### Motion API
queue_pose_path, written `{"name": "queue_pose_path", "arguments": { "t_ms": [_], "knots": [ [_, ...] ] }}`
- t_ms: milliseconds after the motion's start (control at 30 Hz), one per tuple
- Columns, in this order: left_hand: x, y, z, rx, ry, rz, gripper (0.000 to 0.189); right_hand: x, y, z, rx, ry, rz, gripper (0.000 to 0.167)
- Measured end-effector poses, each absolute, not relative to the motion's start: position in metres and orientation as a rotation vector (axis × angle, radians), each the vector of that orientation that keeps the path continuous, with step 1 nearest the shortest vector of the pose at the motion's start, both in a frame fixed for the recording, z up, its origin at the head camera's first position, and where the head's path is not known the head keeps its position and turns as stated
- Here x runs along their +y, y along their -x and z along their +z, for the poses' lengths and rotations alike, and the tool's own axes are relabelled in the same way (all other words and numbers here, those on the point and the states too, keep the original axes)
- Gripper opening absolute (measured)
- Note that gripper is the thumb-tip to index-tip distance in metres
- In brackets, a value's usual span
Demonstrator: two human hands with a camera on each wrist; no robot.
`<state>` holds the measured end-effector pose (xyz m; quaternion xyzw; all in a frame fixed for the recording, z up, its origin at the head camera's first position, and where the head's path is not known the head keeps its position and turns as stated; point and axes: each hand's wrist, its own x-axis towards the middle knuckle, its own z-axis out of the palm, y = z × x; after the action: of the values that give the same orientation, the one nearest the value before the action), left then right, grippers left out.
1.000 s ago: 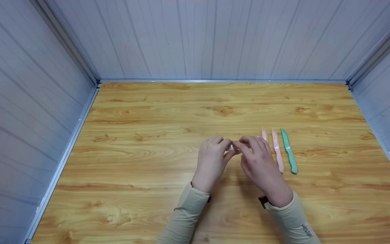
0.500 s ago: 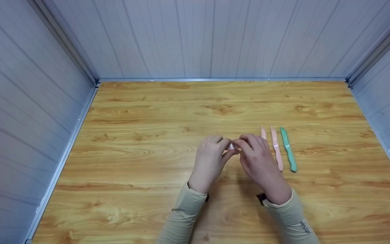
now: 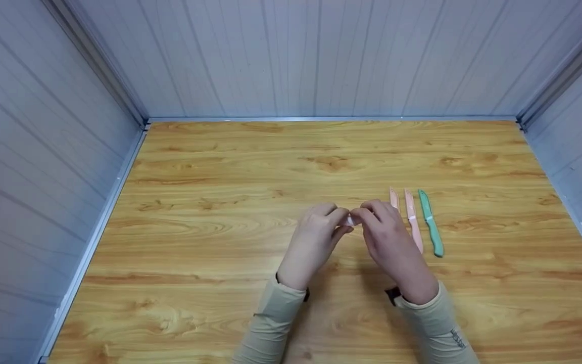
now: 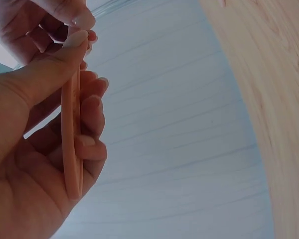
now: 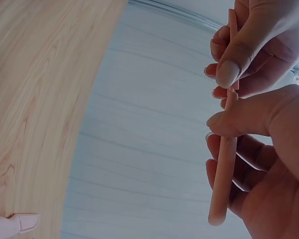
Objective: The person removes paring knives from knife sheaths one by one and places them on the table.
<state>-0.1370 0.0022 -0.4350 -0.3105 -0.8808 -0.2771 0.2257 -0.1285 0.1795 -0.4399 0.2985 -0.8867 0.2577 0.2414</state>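
Between both hands is a peach-pink knife [image 5: 222, 184] with a matching blade sheath [image 4: 70, 134]. My left hand [image 3: 313, 237] holds the narrow sheath along its length, thumb near the end facing the other hand. With thumb and fingers my right hand [image 3: 389, 240] grips the knife's handle. In the right wrist view, sheath and handle lie in line, with the fingertips of both hands close at the joint. A small whitish part shows between the fingers in the head view. The blade is hidden.
Right of the hands lie a pink knife [image 3: 414, 230] and a green knife [image 3: 432, 227], side by side on the wooden table [image 3: 195, 202]. Another pink knife [image 3: 394, 196] is partly covered by my right hand. Pale panels [image 3: 291, 60] wall the table's back and sides.
The fingertips of my two hands have drawn slightly apart, and the whitish part between them has shifted a little to the right. The knives on the table stay put.
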Motion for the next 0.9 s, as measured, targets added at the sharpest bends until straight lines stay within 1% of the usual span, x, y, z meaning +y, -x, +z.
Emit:
{"name": "queue_pose_path", "arguments": {
  "t_ms": [200, 633, 900],
  "knots": [
    [-0.001, 0.1362, -0.4303, -2.423, 0.909, -0.782, 0.018, 0.1801, 0.128, -0.4384, -2.429, -0.811, 0.713, 0.02],
    [-0.0029, 0.1356, -0.4289, -2.42, 0.923, -0.811, 0.01, 0.1811, 0.1265, -0.4336, -2.461, -0.828, 0.714, 0.015],
    [-0.0037, 0.1346, -0.4296, -2.389, 0.919, -0.855, 0.011, 0.181, 0.1255, -0.4338, -2.428, -0.845, 0.72, 0.019]
  ]
}}
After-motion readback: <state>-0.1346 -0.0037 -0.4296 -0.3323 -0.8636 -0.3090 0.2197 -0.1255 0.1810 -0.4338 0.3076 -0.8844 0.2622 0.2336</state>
